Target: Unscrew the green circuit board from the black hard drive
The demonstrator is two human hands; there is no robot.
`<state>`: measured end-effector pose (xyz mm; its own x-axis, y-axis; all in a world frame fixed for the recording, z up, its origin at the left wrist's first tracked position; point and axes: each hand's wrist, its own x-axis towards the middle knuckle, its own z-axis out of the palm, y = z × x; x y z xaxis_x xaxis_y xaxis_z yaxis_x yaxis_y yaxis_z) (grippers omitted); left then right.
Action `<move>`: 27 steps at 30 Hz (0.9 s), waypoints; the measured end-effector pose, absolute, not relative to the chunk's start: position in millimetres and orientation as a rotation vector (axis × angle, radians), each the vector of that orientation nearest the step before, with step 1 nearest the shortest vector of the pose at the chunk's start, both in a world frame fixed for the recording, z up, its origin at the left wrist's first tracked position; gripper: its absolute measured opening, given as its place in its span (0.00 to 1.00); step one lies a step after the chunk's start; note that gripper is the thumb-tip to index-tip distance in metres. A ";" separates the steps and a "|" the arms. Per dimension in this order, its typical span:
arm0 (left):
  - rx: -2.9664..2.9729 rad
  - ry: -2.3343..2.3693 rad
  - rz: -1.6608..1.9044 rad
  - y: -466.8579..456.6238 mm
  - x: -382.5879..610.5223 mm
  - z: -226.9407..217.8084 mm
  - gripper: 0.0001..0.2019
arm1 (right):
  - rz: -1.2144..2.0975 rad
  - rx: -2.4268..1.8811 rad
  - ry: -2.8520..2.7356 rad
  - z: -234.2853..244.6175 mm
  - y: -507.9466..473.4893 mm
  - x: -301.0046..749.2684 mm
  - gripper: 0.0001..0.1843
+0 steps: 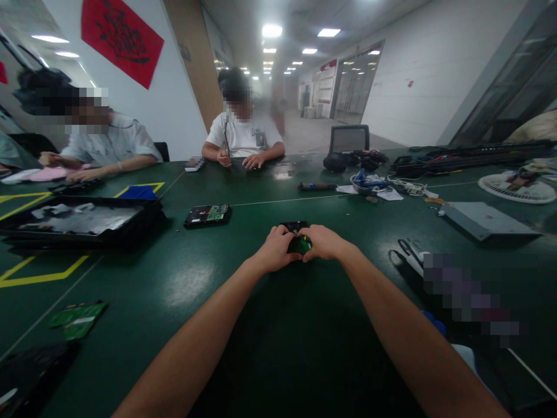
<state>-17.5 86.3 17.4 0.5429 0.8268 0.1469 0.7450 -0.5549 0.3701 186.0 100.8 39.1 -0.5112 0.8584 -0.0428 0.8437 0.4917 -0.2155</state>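
Note:
Both my arms reach forward over the dark green table [187, 278]. My left hand [275, 248] and my right hand [322, 242] are closed side by side on a small black device with a green circuit board [299, 242], which rests on the table between them. Most of that device is hidden under my fingers. A second black drive with a green board [208, 215] lies flat further off to the left, apart from my hands.
A black tray [76, 223] sits at the left, loose green boards [77, 319] near the left front. A grey metal plate [483, 219], tools, cables [374, 181] and a white fan grille [517, 187] lie at the right. Two other people sit across the table.

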 end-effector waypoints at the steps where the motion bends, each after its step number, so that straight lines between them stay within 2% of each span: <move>1: 2.515 1.316 0.451 86.5 -17.4 16.7 0.30 | 0.320 -1.516 -2.656 38.6 100.9 185.6 0.40; 8: 2.539 1.346 0.421 85.8 -15.4 16.5 0.29 | 0.308 -1.466 -2.604 47.0 100.6 190.7 0.42; 9: 2.540 1.353 0.420 85.6 -15.3 16.8 0.29 | 0.299 -1.445 -2.566 51.5 101.1 195.0 0.40; 12: 2.541 1.364 0.424 85.6 -15.2 16.9 0.29 | 0.193 -1.468 -2.349 67.7 104.1 212.0 0.26; 18: 2.535 1.379 0.418 85.4 -15.5 16.2 0.31 | 0.083 -1.404 -2.054 88.0 108.0 232.2 0.20; 27: 2.547 1.440 0.387 81.1 -12.7 19.4 0.31 | 0.369 -1.190 -1.757 74.0 109.7 215.7 0.18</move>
<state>-12.7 81.1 19.4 0.4939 0.8594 0.1323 0.8099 -0.5101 0.2897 215.7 109.7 74.0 -0.0775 0.8416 0.5345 0.5557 0.4816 -0.6777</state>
